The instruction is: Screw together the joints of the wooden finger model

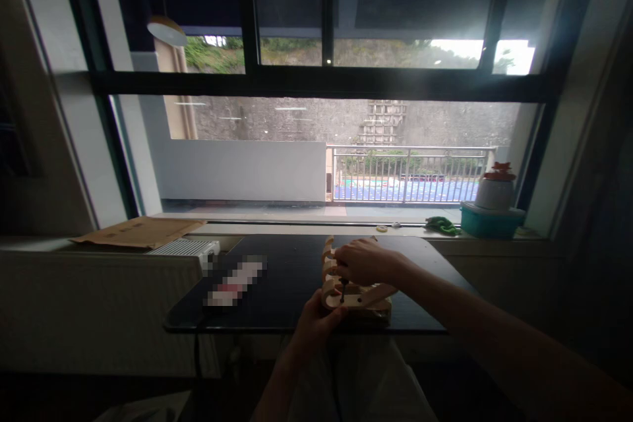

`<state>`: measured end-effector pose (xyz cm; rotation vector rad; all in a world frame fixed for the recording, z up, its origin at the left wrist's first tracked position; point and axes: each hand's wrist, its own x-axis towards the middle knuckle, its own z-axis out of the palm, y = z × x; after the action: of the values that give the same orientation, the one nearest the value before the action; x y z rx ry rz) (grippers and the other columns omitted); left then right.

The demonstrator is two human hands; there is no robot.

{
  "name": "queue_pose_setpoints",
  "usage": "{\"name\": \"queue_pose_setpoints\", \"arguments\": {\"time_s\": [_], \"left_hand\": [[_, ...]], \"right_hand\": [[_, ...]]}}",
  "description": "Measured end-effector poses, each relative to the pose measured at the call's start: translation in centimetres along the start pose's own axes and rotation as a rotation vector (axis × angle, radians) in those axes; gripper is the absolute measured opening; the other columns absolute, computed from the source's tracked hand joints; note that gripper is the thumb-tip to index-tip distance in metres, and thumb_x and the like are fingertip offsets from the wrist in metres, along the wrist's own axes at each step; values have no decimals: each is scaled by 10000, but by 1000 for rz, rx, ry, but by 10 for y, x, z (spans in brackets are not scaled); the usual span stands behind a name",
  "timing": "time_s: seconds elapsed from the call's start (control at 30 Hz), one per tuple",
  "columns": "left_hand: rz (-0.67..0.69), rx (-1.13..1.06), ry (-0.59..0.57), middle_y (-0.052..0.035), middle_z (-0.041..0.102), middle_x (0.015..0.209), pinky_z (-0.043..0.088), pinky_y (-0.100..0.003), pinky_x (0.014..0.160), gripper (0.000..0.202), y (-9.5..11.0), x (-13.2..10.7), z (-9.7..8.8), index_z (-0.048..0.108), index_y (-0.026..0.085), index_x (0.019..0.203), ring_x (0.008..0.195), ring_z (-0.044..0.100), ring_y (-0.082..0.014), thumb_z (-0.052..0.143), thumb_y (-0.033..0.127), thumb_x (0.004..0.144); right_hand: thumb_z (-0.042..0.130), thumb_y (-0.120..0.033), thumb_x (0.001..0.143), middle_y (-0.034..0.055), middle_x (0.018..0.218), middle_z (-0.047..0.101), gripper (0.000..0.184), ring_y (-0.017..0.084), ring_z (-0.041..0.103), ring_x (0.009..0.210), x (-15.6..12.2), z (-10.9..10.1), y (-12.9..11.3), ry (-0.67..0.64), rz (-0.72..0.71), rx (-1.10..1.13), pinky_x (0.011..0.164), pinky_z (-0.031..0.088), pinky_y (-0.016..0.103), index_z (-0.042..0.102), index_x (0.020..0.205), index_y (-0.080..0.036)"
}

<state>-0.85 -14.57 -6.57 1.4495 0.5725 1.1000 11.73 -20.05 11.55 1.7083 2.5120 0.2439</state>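
A light wooden rack (356,303) with curled, hook-like ends along its left side sits near the front edge of the dark table. My left hand (315,323) grips its near left corner, the thumb lying along the front piece. Above the rack, my right hand (361,260) is closed round a screwdriver (343,291), whose dark shaft points down at the front wooden piece. Its handle is mostly hidden in my fingers. A dark round spot, a screw or a hole, shows on the wood to the right of the tip.
The black table (287,277) stands against the window sill. A blurred-out pale item (237,282) lies on its left part. A brown envelope (141,232) rests on the left ledge. On the right sill are a green cloth (442,225) and a teal box (489,221) bearing a pale container.
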Motion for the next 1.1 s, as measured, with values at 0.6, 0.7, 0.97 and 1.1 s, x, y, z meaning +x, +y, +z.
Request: {"name": "queue_pose_setpoints", "arguments": {"time_s": [0.6, 0.7, 0.97, 1.1], "left_hand": [[12, 22, 15, 4, 662, 780, 460, -233, 708, 307, -3, 0, -1, 612, 143, 885, 764, 595, -160, 760, 284, 657], [20, 11, 3, 10, 662, 775, 462, -227, 702, 294, -3, 0, -2, 617, 147, 896, 756, 596, -154, 755, 277, 671], [17, 7, -4, 9, 666, 787, 462, -225, 711, 298, -4, 0, -1, 611, 150, 885, 768, 600, -155, 758, 289, 667], [29, 43, 0, 5, 660, 785, 458, -229, 707, 297, -9, 1, -3, 614, 151, 904, 761, 594, -156, 744, 303, 685]], "right_hand": [[456, -293, 865, 110, 887, 685, 255, 208, 623, 783, -2, -3, 3, 19, -44, 38, 583, 365, 263, 641, 959, -144], [415, -367, 893, 110, 864, 684, 323, 208, 627, 781, -3, 7, 9, 48, -21, 58, 596, 371, 267, 640, 942, -140], [400, -386, 900, 101, 867, 691, 350, 201, 630, 764, -3, 1, 6, 58, 3, 72, 598, 380, 266, 648, 964, -147], [480, -305, 846, 79, 884, 699, 242, 188, 623, 737, -5, -11, 2, 20, -36, 49, 573, 368, 255, 670, 928, -181]]}}
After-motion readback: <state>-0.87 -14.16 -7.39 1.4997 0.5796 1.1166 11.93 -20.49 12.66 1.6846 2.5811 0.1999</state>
